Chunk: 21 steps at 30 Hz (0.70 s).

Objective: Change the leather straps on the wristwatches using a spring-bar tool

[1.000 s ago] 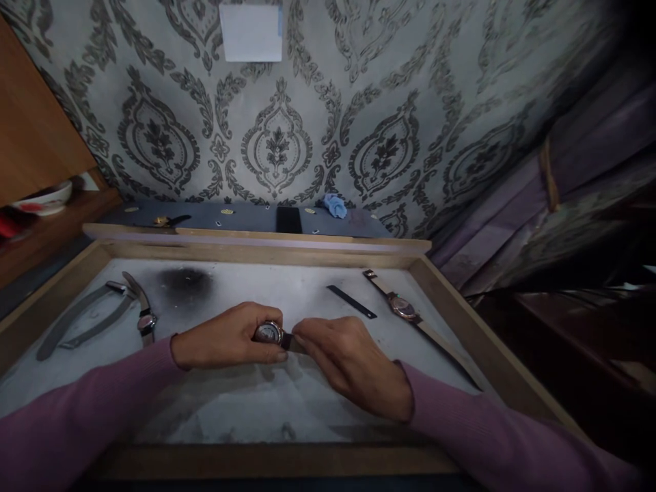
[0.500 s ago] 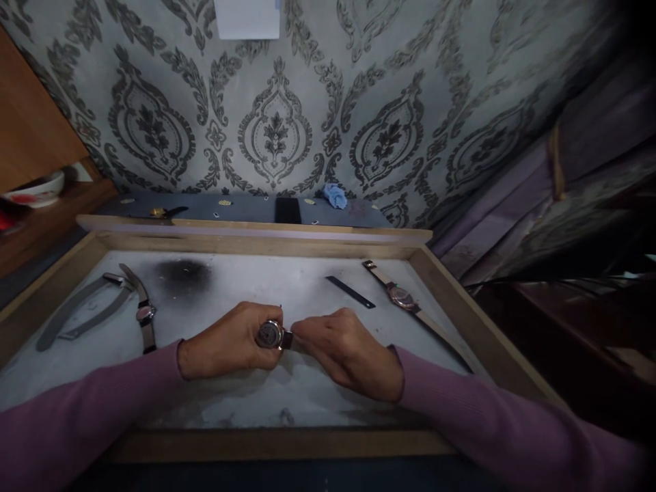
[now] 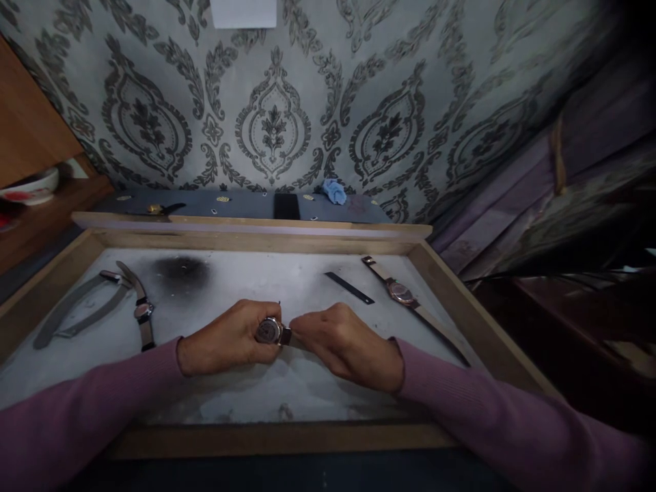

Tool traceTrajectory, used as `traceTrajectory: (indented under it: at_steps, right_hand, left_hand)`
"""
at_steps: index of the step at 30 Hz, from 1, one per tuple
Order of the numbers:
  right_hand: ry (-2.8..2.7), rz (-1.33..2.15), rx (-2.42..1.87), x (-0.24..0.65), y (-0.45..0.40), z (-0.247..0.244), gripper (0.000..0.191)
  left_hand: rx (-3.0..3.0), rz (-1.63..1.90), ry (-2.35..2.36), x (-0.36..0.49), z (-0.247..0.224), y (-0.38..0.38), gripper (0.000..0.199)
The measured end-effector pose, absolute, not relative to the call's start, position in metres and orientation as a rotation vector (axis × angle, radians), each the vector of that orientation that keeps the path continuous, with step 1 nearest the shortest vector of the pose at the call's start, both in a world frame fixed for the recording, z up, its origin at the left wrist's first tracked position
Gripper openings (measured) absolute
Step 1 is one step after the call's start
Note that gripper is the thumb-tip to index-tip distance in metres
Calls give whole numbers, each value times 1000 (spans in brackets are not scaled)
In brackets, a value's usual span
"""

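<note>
Near the middle of the wooden-framed tray [image 3: 287, 437], my left hand [image 3: 230, 339] grips a round watch [image 3: 268, 331] between thumb and fingers. A short dark strap [image 3: 286, 335] sticks out from the watch's right side. My right hand [image 3: 348, 347] is closed at that strap, its fingertips pressed together at the strap's end; the fingers hide most of what they hold. The watch's round metal face is turned up.
Grey-handled pliers [image 3: 92, 318] and a second watch [image 3: 143, 310] lie at the left. On the right are a flat black blade [image 3: 350, 288] and a third watch [image 3: 400, 292]. Behind the tray sit a black rectangular object [image 3: 286, 206] and a blue crumpled cloth [image 3: 334, 191].
The whole view has shifted slightly, so things appear a little higher. Both hands keep almost the same pose around the watch and strap.
</note>
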State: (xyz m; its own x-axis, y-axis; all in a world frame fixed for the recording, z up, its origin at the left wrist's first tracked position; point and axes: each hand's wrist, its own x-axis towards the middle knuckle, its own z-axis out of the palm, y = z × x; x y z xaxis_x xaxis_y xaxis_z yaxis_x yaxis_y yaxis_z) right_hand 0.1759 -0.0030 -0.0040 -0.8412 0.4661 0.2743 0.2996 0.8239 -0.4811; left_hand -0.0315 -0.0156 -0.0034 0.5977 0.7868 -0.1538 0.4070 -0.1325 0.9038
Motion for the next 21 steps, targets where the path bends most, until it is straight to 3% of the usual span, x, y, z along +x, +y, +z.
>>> traceTrajectory:
  at_steps: [7, 16, 21]
  right_hand:
    - [-2614, 730, -644, 174, -3, -3, 29]
    - [-2746, 597, -611, 177, 0, -4, 27]
    - [-2973, 707, -323, 161, -10, -7, 18]
  left_hand:
    - [1955, 430, 1037, -34, -4, -13, 16]
    - [1805, 401, 959, -32, -2, -13, 15]
    - [1701, 795, 1166, -38, 28, 0, 14]
